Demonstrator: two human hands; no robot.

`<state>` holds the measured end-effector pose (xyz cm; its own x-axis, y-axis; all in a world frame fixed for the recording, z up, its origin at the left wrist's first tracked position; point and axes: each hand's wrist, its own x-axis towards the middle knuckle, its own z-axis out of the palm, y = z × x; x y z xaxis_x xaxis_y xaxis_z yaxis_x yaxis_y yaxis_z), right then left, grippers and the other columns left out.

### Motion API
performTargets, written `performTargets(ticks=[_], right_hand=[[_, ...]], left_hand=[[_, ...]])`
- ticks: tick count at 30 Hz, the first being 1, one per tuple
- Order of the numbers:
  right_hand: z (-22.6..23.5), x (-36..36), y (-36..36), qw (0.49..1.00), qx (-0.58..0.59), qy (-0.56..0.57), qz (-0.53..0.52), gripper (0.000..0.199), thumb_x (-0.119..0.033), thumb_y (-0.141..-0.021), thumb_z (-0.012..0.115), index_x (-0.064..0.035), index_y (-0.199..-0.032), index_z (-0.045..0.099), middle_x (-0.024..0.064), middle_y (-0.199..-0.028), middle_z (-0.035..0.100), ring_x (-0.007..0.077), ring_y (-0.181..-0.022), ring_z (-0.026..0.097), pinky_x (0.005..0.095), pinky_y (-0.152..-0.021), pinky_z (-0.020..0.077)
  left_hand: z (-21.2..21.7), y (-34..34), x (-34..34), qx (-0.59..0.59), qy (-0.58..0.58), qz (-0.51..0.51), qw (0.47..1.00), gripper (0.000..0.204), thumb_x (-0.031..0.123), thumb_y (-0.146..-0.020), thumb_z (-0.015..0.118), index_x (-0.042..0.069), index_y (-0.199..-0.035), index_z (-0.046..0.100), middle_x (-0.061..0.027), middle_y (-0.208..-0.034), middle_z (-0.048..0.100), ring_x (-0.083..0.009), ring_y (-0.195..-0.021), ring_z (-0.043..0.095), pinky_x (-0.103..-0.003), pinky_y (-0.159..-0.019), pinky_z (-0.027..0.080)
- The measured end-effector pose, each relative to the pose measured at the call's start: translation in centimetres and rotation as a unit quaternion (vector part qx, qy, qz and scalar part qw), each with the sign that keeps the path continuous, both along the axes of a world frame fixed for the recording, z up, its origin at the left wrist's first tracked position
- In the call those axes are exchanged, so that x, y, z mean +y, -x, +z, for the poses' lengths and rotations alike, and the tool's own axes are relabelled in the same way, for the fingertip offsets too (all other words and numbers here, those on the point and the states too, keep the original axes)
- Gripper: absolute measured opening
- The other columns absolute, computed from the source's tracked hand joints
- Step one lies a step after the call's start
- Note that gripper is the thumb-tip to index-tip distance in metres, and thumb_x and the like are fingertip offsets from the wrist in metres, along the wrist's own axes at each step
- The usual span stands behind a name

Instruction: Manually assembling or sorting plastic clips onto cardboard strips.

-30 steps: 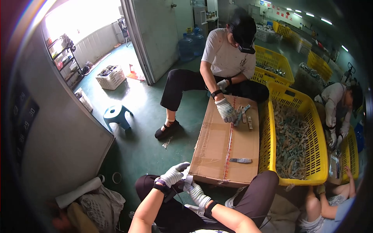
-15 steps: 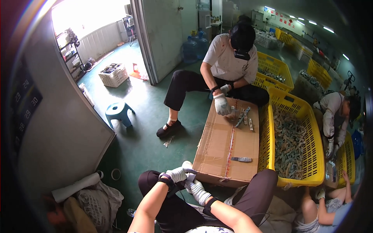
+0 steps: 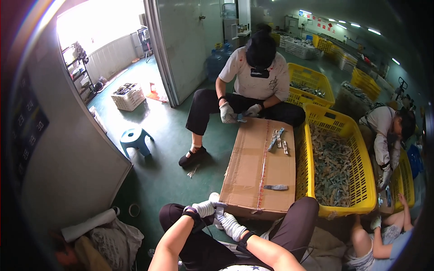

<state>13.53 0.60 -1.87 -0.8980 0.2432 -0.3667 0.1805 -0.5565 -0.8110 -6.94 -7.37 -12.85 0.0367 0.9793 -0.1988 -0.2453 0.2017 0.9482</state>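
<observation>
My left hand (image 3: 204,208) and my right hand (image 3: 233,226), both in striped knit gloves, are close together over my lap, just before the near left corner of a brown carton (image 3: 242,169). Their fingers are closed around a small pale grey strip (image 3: 219,212), mostly covered by the gloves; its exact kind cannot be made out. On the carton's near part lies a single flat grey-blue strip (image 3: 275,187). Toward its far end rest several small silver and blue strips (image 3: 277,139). Opposite me, a seated person in gloves holds a small bluish piece (image 3: 241,118) at the carton's far edge.
Right of the carton stands a yellow crate (image 3: 368,180) heaped with similar strips; another yellow crate (image 3: 312,83) is behind it. More people sit at the right. A blue stool (image 3: 136,141) and a white crate (image 3: 128,98) are at the left, with sacks (image 3: 117,239) near the wall.
The person opposite has drawn their hands back from over the carton to its far edge, now with a bluish piece. My hands stay together at the grey strip. The whole view has shifted slightly.
</observation>
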Motion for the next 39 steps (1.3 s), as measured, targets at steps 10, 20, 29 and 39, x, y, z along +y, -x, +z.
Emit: performTargets(ticks=[10, 20, 29, 39], right_hand=[[-4.0, 1.3, -1.1, 0.998, -0.037, 0.003, -0.06, 0.027, -0.035, -0.096, 0.056, -0.0135, -0.11, 0.064, -0.0043, -0.09, 0.064, 0.0073, -0.076, 0.057, 0.0212, -0.066, 0.045], [-14.0, 5.2, -10.8, 0.927, -0.368, 0.058, -0.052, 0.021, -0.021, -0.095, 0.051, -0.0048, -0.107, 0.057, 0.0148, -0.094, 0.069, 0.0259, -0.077, 0.069, 0.0397, -0.072, 0.0552], [0.5, 12.4, -7.5, 0.934, -0.09, 0.319, -0.133, 0.023, -0.023, -0.094, 0.057, -0.0015, -0.095, 0.063, 0.0183, -0.086, 0.07, 0.0302, -0.082, 0.069, 0.043, -0.08, 0.0558], [16.0, 37.7, -11.2, 0.905, -0.151, -0.238, -0.319, 0.07, -0.017, -0.088, 0.059, -0.0134, -0.147, 0.022, 0.006, -0.068, 0.061, 0.0167, -0.057, 0.059, 0.0333, -0.051, 0.0492]], left_hand=[[10.4, -5.4, 4.2, -0.269, 0.189, 0.129, 0.935, 0.024, -0.003, -0.093, 0.049, -0.008, -0.115, 0.058, -0.0104, -0.102, 0.065, -0.0182, -0.092, 0.063, -0.028, -0.093, 0.048], [7.1, -3.8, 2.8, -0.497, 0.207, 0.161, 0.827, 0.026, 0.002, -0.094, 0.05, -0.008, -0.118, 0.055, -0.0138, -0.1, 0.067, -0.0212, -0.088, 0.065, -0.031, -0.089, 0.052], [10.3, -6.1, 3.0, -0.249, 0.206, 0.187, 0.928, 0.024, 0.001, -0.092, 0.053, -0.003, -0.116, 0.054, -0.0117, -0.1, 0.064, -0.0191, -0.091, 0.061, -0.03, -0.089, 0.049], [13.1, -6.5, 4.0, -0.203, 0.229, 0.178, 0.935, 0.024, 0.0, -0.093, 0.05, -0.006, -0.115, 0.052, -0.0155, -0.103, 0.064, -0.0229, -0.09, 0.063, -0.034, -0.09, 0.051]])
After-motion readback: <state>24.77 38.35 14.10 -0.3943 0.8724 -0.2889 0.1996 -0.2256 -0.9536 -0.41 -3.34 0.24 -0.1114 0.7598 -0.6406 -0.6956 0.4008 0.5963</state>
